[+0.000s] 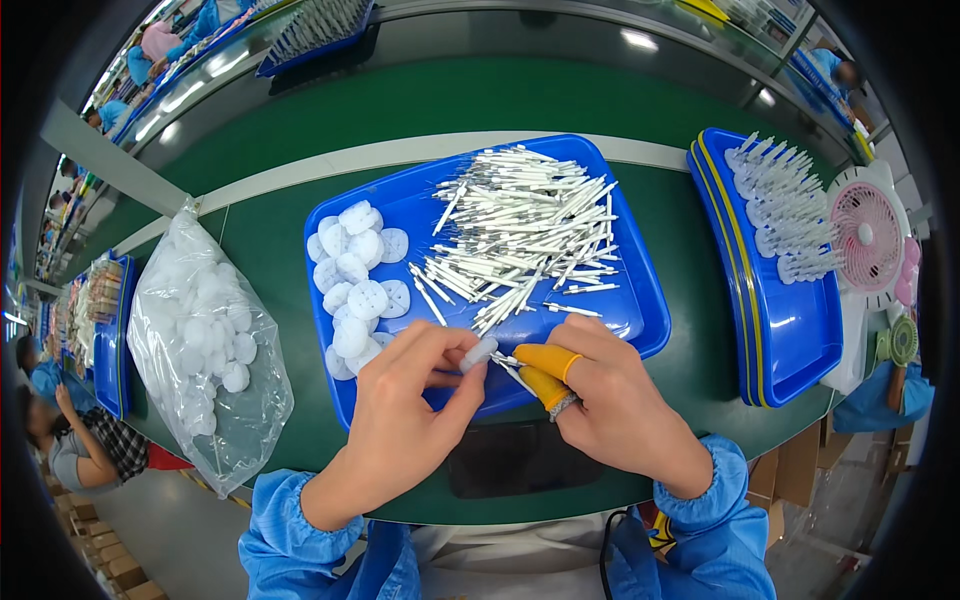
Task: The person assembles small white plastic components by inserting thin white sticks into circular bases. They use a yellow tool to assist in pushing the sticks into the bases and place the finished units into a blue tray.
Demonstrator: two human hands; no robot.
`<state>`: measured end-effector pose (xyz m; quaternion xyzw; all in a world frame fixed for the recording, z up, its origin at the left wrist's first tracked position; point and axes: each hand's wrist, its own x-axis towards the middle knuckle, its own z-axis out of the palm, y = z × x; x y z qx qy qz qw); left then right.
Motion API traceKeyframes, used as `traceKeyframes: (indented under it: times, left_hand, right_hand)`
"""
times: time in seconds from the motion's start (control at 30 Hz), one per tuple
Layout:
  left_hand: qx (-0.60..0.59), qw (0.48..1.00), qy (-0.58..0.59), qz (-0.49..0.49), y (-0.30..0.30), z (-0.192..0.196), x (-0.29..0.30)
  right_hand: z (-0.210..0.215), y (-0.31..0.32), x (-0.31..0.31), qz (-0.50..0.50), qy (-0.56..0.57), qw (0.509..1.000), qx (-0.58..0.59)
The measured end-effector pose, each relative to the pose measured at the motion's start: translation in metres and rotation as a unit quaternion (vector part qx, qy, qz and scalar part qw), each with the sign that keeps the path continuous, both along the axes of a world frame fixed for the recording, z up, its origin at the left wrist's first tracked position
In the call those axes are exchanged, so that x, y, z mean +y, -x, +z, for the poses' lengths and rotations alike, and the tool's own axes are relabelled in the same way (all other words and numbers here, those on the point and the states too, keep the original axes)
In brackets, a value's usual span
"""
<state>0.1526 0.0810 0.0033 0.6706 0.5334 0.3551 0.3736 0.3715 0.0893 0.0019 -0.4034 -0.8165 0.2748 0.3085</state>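
Over the near edge of a blue tray (645, 318), my left hand (405, 400) pinches a translucent white plastic disc (480, 353), tilted nearly edge-on, between thumb and fingers. My right hand (625, 405), with yellow finger cots on two fingers and a ring, grips a few slim white sticks (511, 368) whose ends point at the disc. Whether one has entered the disc I cannot tell. Behind my hands, a heap of white sticks with fine wire-like tips (530, 215) fills the tray's right part. Loose white discs with small holes (352, 290) lie along its left side.
A clear plastic bag of discs (210, 340) lies left of the tray. At right, stacked blue trays (800, 345) hold discs studded with upright sticks (785, 205), beside a pink fan (865, 232). A dark flat panel (525, 460) lies near me. Other people sit farther off.
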Motion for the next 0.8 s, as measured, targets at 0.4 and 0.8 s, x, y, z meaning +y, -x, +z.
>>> traceKeyframes:
  times: [0.4,0.8]
  left_hand:
    - [0.007,0.998,-0.061,0.003,-0.006,-0.008,-0.003]
    - [0.039,0.995,-0.091,-0.003,-0.008,-0.013,-0.013]
  right_hand:
    - [-0.002,0.016,-0.012,-0.012,0.023,1.0,0.006]
    - [-0.008,0.03,-0.022,-0.079,0.021,0.995,0.064]
